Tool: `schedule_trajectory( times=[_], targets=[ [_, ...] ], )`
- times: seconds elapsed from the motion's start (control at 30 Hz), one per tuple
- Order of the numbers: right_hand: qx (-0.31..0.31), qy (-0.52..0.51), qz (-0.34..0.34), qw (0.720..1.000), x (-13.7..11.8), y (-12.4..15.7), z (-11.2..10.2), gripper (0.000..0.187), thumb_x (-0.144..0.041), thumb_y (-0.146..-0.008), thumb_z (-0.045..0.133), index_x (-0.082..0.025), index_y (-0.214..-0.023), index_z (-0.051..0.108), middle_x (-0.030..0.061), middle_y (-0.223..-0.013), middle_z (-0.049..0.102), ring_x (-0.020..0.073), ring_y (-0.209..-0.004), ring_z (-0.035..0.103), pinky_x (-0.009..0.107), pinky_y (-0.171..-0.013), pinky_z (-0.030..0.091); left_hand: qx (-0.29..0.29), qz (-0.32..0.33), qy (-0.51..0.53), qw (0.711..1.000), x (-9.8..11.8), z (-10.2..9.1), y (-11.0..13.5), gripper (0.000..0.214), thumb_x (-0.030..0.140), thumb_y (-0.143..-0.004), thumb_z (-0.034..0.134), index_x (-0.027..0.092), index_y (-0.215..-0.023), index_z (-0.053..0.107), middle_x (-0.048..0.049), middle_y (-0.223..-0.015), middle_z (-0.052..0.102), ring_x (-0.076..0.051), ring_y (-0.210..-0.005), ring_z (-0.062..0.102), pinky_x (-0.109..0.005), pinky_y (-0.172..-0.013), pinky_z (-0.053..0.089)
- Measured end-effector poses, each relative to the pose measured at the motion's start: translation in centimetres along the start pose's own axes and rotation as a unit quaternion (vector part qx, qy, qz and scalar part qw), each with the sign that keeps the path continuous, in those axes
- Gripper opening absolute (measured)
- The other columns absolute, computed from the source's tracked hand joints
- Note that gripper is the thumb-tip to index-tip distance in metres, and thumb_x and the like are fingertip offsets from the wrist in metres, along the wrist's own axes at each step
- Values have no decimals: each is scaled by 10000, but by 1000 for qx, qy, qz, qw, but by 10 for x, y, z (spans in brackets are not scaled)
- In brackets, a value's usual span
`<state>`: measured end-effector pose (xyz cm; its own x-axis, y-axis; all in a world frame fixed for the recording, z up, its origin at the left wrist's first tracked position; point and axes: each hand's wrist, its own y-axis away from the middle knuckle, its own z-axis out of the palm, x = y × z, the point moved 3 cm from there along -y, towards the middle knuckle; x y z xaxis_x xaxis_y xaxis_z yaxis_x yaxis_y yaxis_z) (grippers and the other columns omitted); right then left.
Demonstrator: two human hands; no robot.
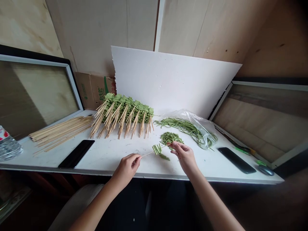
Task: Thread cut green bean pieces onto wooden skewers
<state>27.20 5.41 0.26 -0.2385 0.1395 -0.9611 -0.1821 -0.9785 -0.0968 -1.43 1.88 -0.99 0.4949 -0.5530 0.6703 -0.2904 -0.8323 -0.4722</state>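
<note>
the left hand has its grip closed on one end of a skewer; the right hand pinches its grip near the tip. threaded green pieces sit between them, above the bench.

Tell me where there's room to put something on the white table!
The table is bare between the left phone and left hand, and between the right hand and right phone. Behind, it's crowded: loose sticks, stacked green skewers, long stems.
</note>
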Motion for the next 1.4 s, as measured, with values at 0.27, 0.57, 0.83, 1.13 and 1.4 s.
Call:
schedule_trajectory(
  times=[0.27,0.57,0.83,1.13,1.4],
  targets=[
    [25,-9,-3,1000,3,8,9,382,-496,-733,893,-204,-965,814,128,-1062,799,329,-1143,707,355,-769,615,-2,3,-1,1000,1,-2,0,255,283,-1057,463,186,-991,689,-28,-801,644,-146,-668,556,-266,-636,426],
    [12,-7,-1,1000,-1,11,11,354,-505,-770,865,-220,-971,810,115,-1082,793,320,-1159,692,359,-787,603,-15,14,-12,1000,4,-3,0,266,299,-1075,416,198,-973,641,-22,-792,627,-150,-666,557,-262,-634,429],
    [6,-4,-42,999,-6,7,8,316,-464,-758,887,-241,-966,805,87,-1069,792,307,-1158,679,368,-803,611,-55,7,-35,998,5,4,3,252,276,-1084,369,217,-1000,599,-25,-865,672,-164,-726,620,-267,-666,451],
    [-3,-5,-49,999,-5,12,13,333,-470,-742,897,-229,-954,808,87,-1031,795,314,-1135,698,385,-802,631,-75,1,-30,997,-2,5,7,264,294,-1087,351,227,-1004,592,-22,-868,663,-177,-741,622,-279,-690,468],
    [36,12,-52,998,-9,12,11,333,-514,-765,865,-241,-948,814,80,-979,785,294,-1050,704,360,-739,592,-40,-1,15,999,6,5,1,192,344,-1056,482,214,-1101,615,-17,-829,673,-165,-720,648,-255,-674,497]
  ],
)
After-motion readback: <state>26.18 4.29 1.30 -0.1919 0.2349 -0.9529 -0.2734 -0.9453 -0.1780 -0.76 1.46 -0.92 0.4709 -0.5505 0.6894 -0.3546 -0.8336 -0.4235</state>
